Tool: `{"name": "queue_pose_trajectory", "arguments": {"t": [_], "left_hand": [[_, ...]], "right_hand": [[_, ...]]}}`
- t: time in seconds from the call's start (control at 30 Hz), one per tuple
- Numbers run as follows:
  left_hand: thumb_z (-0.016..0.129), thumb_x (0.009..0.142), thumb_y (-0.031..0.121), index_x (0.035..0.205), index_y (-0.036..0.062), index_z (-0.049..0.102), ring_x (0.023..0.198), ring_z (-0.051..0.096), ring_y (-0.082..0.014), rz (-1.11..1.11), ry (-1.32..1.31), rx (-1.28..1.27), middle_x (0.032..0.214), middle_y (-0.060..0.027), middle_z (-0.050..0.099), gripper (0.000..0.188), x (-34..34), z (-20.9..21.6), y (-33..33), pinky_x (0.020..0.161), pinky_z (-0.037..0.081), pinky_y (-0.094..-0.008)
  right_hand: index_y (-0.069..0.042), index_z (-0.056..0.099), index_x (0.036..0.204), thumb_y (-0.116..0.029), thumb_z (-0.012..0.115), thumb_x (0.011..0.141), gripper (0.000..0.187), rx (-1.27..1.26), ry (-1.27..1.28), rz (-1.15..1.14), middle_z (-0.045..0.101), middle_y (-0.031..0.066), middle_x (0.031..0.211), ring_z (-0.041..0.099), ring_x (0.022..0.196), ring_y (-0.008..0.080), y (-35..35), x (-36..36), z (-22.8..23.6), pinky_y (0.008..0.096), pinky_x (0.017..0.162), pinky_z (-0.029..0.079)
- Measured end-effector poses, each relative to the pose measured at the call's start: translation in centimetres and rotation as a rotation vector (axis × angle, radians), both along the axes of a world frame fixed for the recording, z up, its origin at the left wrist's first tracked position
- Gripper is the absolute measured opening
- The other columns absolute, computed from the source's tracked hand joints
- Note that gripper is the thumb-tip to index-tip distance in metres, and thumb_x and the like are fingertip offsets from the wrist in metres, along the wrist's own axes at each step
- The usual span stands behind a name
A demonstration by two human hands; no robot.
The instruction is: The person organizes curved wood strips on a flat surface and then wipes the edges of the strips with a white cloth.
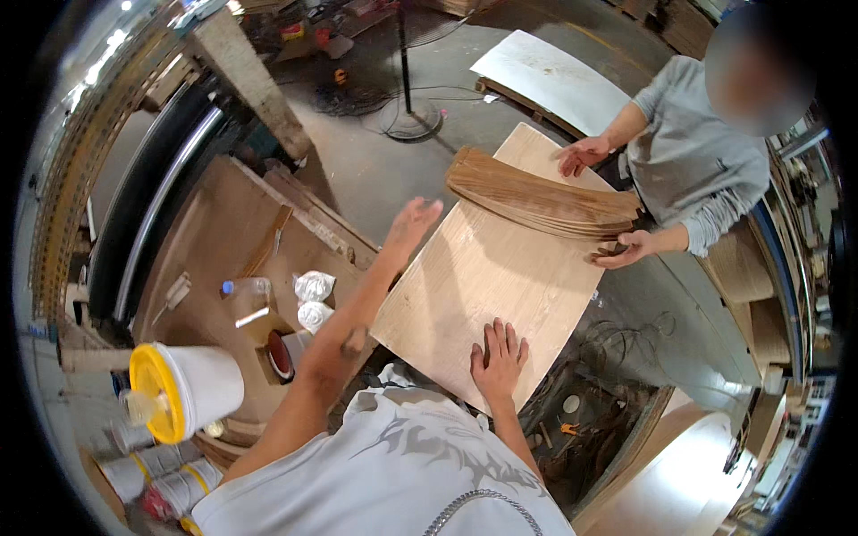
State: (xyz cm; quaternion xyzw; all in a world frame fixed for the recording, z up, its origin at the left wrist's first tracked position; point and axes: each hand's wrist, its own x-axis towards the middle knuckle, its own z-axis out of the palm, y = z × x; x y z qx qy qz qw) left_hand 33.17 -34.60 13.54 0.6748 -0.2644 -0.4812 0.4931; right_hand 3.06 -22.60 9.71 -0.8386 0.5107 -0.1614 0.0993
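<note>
1. Presently, one pale board (500, 277), lying before us; we judge it broad, stiff and fairly light, best taken by two opposite edges.
2. Strips (545, 196), brown wood, one pile across the board's far part; several, overlapped too closely for us to count. Judged thin, springy and apt to slide over one another; best squeezed together at both ends.
3. Right grip (500, 364), ours, one: fingers spread flat on the board's near part, clasping nothing.
4. Left grip (415, 223), ours, one: raised by the board's left edge, near the strips' left end; we see nothing in it, and cannot tell whether it is open or closed.
5. Co-worker (697, 161), one: two hands, near the strips' far side and right end; contact uncertain.
6. Tabletop (201, 219), brown, at our left: one blue-capped bottle (254, 290), two white bundles (315, 286); one yellow-lidded bucket (206, 389) nearby.
</note>
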Motion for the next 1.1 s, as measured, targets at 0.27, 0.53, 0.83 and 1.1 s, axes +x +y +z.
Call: {"name": "queue_pose_trajectory", "arguments": {"t": [0.27, 0.53, 0.83, 1.1], "left_hand": [[0.078, 0.072, 0.055, 0.150, -0.0042, -0.006, 0.141, 0.025, -0.0351, -0.058, 0.462, -0.123, 0.152, -0.0245, 0.021, 0.129, 3.2, -6.9, -11.3, 0.115, 0.024, -0.0467], [0.078, 0.077, 0.029, 0.135, 0.0002, 0.044, 0.123, 0.048, -0.0269, -0.117, 0.494, -0.168, 0.131, -0.0133, 0.051, 0.073, 2.3, -6.7, -11.5, 0.105, 0.037, -0.0437], [0.073, 0.082, 0.024, 0.119, -0.0021, 0.059, 0.106, 0.057, -0.0232, -0.101, 0.434, -0.174, 0.114, -0.0111, 0.061, 0.048, 1.7, -4.8, -3.7, 0.092, 0.044, -0.0405], [0.068, 0.085, 0.027, 0.113, -0.0059, 0.060, 0.095, 0.060, -0.0226, -0.215, 0.272, -0.195, 0.104, -0.0117, 0.061, 0.044, 3.3, -3.7, 4.2, 0.087, 0.048, -0.0361]], "right_hand": [[-0.015, 0.061, 0.123, -0.026, 0.059, 0.088, 0.036, -0.029, -0.049, -0.086, 0.058, 0.0015, 0.133, 0.048, 0.128, 0.0211, 0.5, 0.3, 0.3, 0.0478, 0.112, 0.024], [-0.014, 0.063, 0.119, -0.021, 0.059, 0.088, 0.032, -0.048, -0.113, -0.132, 0.060, 0.0012, 0.130, 0.050, 0.126, 0.0181, 0.5, 0.1, 0.6, 0.0471, 0.109, 0.029], [-0.012, 0.063, 0.115, -0.021, 0.060, 0.088, 0.029, -0.088, -0.147, -0.133, 0.061, 0.0023, 0.127, 0.051, 0.125, 0.0182, 0.5, -0.5, 0.4, 0.0456, 0.108, 0.031], [-0.011, 0.063, 0.114, -0.020, 0.060, 0.087, 0.028, -0.092, -0.186, -0.148, 0.063, 0.0033, 0.125, 0.054, 0.121, 0.0195, 0.4, -0.6, 1.3, 0.0441, 0.108, 0.032]]}}
